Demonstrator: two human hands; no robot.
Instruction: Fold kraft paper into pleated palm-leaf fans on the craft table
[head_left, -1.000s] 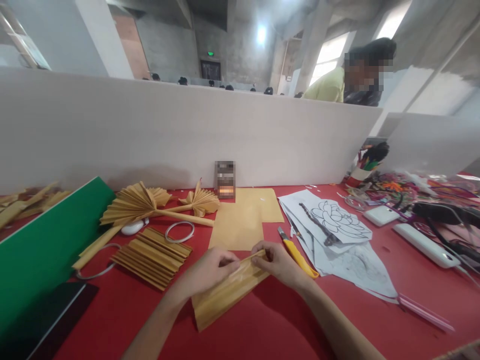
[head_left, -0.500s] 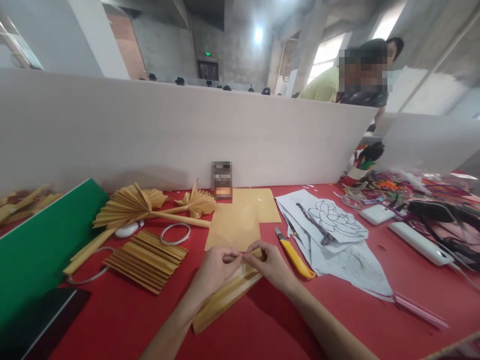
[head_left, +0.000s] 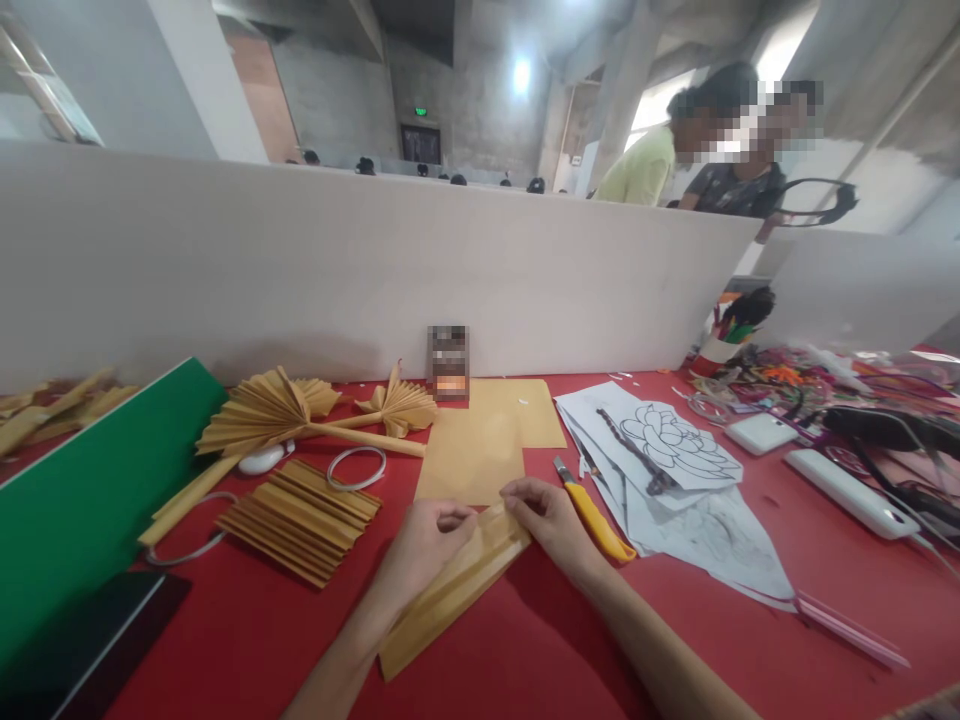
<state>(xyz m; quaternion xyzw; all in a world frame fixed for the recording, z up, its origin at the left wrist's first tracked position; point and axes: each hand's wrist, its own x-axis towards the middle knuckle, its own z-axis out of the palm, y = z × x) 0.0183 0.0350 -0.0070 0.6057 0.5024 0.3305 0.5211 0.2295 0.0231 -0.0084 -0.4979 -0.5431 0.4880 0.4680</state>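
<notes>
Between my hands lies a strip of yellow-brown paper (head_left: pixel 450 605) with lengthwise folds, slanting up to the right. My left hand (head_left: pixel 431 545) is closed in a pinch at the strip's upper edge. At its right end, my right hand (head_left: pixel 551 525) pinches the paper between thumb and fingers. Just beyond are flat sheets of the same paper (head_left: pixel 472 450). A pleated paper piece (head_left: pixel 300 520) rests left of my left hand, and a yellow utility knife (head_left: pixel 600 525) lies right of my right hand.
Paper fans (head_left: pixel 259 415) and a wire coil (head_left: pixel 356 467) are at the left, beside a green board (head_left: pixel 112 500). Line drawings (head_left: pixel 675 450), a pink stick (head_left: pixel 851 630) and a white power bank (head_left: pixel 851 493) lie right. A white partition (head_left: pixel 337 270) stands behind; two people are beyond it.
My hands have moved apart along the strip, uncovering more of its upper edge. The view has shifted slightly. Beyond the partition, a person now holds up a dark ring-shaped thing.
</notes>
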